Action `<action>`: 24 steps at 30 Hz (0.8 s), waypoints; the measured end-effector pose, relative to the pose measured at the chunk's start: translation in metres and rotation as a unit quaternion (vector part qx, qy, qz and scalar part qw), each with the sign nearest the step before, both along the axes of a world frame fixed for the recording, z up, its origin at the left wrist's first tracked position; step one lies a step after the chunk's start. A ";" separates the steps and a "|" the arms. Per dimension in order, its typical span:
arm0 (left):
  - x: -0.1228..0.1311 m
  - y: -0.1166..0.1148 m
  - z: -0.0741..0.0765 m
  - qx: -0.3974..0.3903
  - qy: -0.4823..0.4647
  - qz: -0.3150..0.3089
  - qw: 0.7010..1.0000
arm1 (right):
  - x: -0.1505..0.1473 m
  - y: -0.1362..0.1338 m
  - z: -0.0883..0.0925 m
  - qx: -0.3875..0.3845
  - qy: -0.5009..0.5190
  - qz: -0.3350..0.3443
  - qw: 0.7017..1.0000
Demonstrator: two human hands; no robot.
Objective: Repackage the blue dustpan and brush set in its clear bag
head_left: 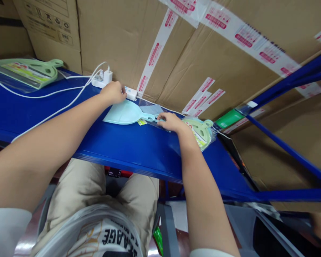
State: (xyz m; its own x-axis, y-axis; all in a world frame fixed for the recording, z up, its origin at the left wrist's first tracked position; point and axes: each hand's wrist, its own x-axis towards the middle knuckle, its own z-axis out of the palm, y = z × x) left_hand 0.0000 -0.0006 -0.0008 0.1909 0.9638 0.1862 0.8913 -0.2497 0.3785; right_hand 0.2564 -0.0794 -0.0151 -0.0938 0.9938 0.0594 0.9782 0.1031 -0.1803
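A light blue dustpan (125, 113) lies on the blue shelf, its handle pointing right. My left hand (114, 92) is at its far edge, fingers curled down beside the white power strip (130, 93); what they grip, if anything, is hidden. Just past the dustpan's handle, my right hand (169, 121) is closed with thumb and fingers on a thin light blue handle, which looks like that of a small brush (152, 109) lying partly behind the dustpan. Clear plastic wrapping and a yellow-green label (142, 122) show beneath them.
Wrapped green dustpan sets lie at the left (29, 71) and right (199, 130). A charger (107, 76) with white cables (69, 103) trails across the shelf. Behind stand taped cardboard boxes (123, 43). A green-labelled bottle (232, 117) leans by the blue rack bar (289, 150).
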 end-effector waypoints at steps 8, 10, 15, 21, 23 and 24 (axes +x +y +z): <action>-0.002 -0.002 0.006 -0.007 -0.013 0.018 1.000 | 0.009 0.003 -0.001 0.114 0.084 -0.066 0.988; -0.004 -0.001 0.006 -0.004 -0.016 0.015 1.000 | 0.013 0.004 0.001 0.163 0.123 -0.078 0.976; -0.008 0.003 0.004 -0.003 -0.049 0.043 0.998 | 0.021 0.010 0.001 0.267 0.162 -0.092 0.945; -0.004 -0.003 0.013 -0.078 -0.256 0.025 0.963 | 0.012 0.009 -0.001 0.364 0.110 0.024 0.925; -0.003 -0.004 0.019 -0.160 -0.385 -0.006 0.909 | 0.002 0.007 -0.003 0.375 0.092 0.078 0.919; -0.003 -0.005 0.021 -0.196 -0.434 -0.026 0.879 | -0.004 0.006 -0.004 0.376 0.086 0.102 0.917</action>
